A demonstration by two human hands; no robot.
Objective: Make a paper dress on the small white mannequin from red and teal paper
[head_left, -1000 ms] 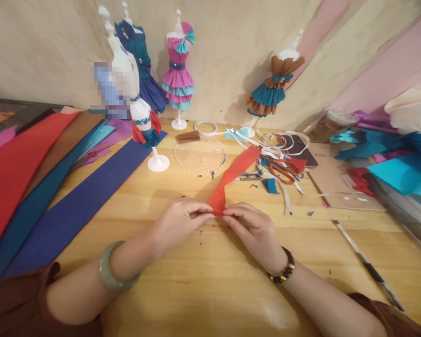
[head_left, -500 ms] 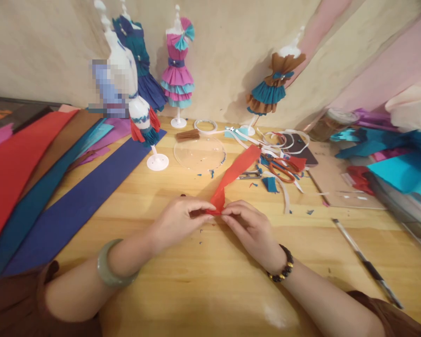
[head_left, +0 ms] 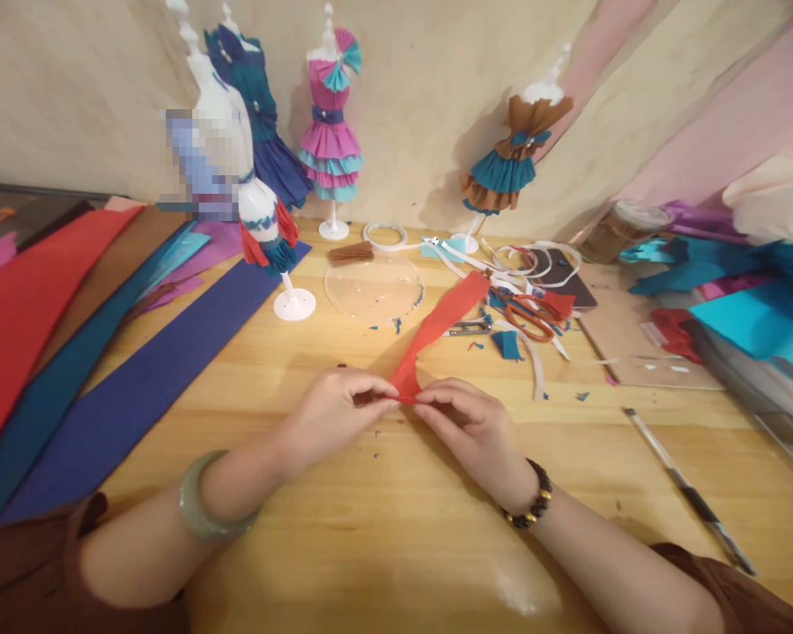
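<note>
A red crepe paper strip [head_left: 431,333] runs from my fingers up and to the right, its far end near the scraps. My left hand [head_left: 344,407] pinches its near edge between thumb and fingers. Close beside it, my right hand [head_left: 466,423] pinches the same edge from the other side, with a short stretch of red showing between the fingertips. What lies inside the pinches is hidden. Behind the left hand stands a white mannequin [head_left: 261,211] with red and teal ruffles round its hips.
Paper sheets, among them a blue strip [head_left: 151,379], cover the left. Dressed mannequins, one in pink [head_left: 334,132] and one in brown [head_left: 512,150], line the wall. Near a clear disc [head_left: 374,289] lie orange-handled scissors [head_left: 532,319] and scraps. A pen [head_left: 691,493] lies at right.
The pinched edge of the red strip looks straighter and flatter between my fingertips, and the left hand has shifted very slightly left. The whole scene sits slightly shifted in view.
</note>
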